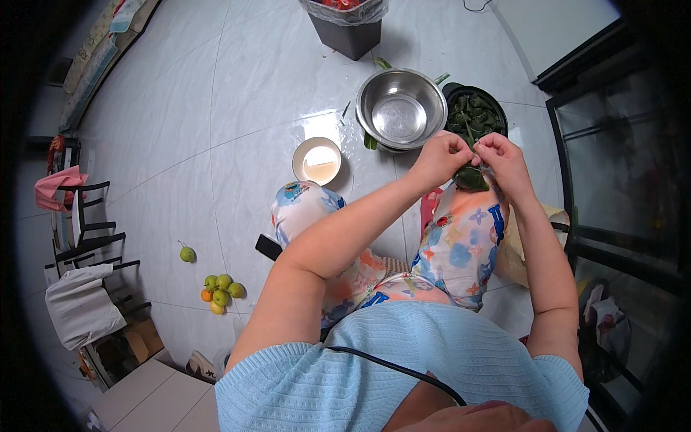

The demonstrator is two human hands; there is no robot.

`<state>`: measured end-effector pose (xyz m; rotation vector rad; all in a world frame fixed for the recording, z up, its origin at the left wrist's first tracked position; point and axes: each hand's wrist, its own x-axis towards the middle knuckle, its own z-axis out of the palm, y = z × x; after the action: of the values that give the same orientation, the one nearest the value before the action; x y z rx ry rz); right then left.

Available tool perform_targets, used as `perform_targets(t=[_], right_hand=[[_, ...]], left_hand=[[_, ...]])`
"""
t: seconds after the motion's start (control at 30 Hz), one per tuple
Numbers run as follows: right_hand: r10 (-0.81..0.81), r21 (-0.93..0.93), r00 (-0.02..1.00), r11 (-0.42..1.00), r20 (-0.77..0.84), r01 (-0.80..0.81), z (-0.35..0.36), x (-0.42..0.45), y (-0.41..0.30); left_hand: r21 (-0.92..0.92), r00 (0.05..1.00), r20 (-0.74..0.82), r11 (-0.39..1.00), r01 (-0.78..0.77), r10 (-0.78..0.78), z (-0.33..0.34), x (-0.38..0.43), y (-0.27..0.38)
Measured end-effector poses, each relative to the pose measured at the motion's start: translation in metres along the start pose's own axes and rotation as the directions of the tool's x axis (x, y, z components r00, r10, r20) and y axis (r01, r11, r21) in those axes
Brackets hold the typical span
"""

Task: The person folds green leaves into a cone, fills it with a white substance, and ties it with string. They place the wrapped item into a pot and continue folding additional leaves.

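Note:
A dark green leaf-wrapped parcel [471, 178], like a zongzi, rests by my right knee, beneath my fingers. My left hand [444, 155] and my right hand [501, 156] pinch close together at its top, on what looks like a thin green tie. The tie's exact path is hidden by the fingertips. Just beyond my hands, a black pot [506, 110] holds several similar leaf parcels [475, 110]. To its left is a stainless steel basin [399, 113], with bits of green leaf [370, 141] showing under its rim.
A white bowl [317, 161] with pale contents sits left of the basin on wet floor tiles. Farther off stands a lined black bin [348, 32]. Green and yellowish fruit [221, 291] and a phone [268, 247] are at left. A glass-fronted black cabinet [621, 162] borders the right.

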<state>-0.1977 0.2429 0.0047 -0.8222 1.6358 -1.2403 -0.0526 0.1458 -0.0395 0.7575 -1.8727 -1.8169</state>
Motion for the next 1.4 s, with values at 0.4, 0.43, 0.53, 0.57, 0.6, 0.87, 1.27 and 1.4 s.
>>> perform_targets(t=[0.4, 0.43, 0.53, 0.57, 0.6, 0.87, 1.27, 1.4], right_hand=[[0.191, 0.091, 0.98, 0.978, -0.057, -0.186, 0.006, -0.002, -0.016], [0.188, 0.105, 0.981, 0.978, -0.044, -0.183, 0.007, -0.002, -0.016], [0.185, 0.122, 0.982, 0.976, -0.028, -0.18, 0.005, -0.002, -0.017], [0.188, 0.112, 0.982, 0.977, -0.035, -0.183, 0.005, -0.003, -0.018], [0.192, 0.103, 0.981, 0.977, -0.04, -0.187, 0.005, -0.004, -0.02], [-0.036, -0.223, 0.998, 0.975, -0.055, 0.023, 0.0, -0.013, -0.005], [-0.449, -0.796, 0.893, 0.552, -0.033, 0.248, 0.015, -0.033, -0.011], [-0.472, -0.828, 0.882, 0.501, -0.015, 0.254, 0.019, -0.033, -0.013]], left_hand=[[-0.097, 0.996, -0.056, 0.992, -0.082, 0.076, 0.006, -0.012, 0.018], [-0.056, 0.993, -0.071, 0.994, -0.093, 0.089, 0.006, -0.013, 0.017], [0.044, 0.986, -0.105, 0.991, -0.124, 0.128, 0.008, -0.014, 0.015], [0.063, 0.984, -0.112, 0.989, -0.133, 0.139, 0.008, -0.014, 0.014], [0.083, 0.981, -0.121, 0.987, -0.14, 0.149, 0.008, -0.015, 0.014], [0.076, 0.982, -0.163, 0.994, -0.08, 0.092, 0.011, -0.012, 0.005], [-0.032, 0.987, -0.161, 0.999, -0.005, 0.0, 0.013, -0.015, 0.001], [-0.012, 0.99, -0.144, 1.0, -0.003, 0.001, 0.01, -0.016, 0.0]])
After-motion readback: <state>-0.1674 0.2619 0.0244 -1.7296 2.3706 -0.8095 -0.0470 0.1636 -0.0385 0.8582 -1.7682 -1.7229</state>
